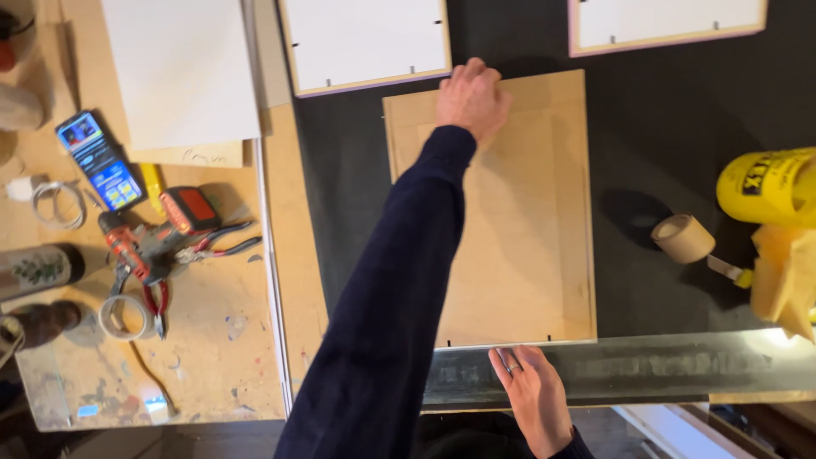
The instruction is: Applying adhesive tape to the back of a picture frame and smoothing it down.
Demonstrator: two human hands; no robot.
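A brown backing board lies flat on a black mat, inside a thin frame. My left hand reaches across to the board's far edge, fingers curled over the upper left part of the board. My right hand, with a ring on one finger, lies flat at the board's near edge, its fingers spread and their tips touching that edge. My dark sleeve covers the board's left side.
Two white framed panels lie beyond the board. A brown tape roll and yellow objects sit right. On the wooden bench at left are a red drill, pliers, a tape ring and a white sheet.
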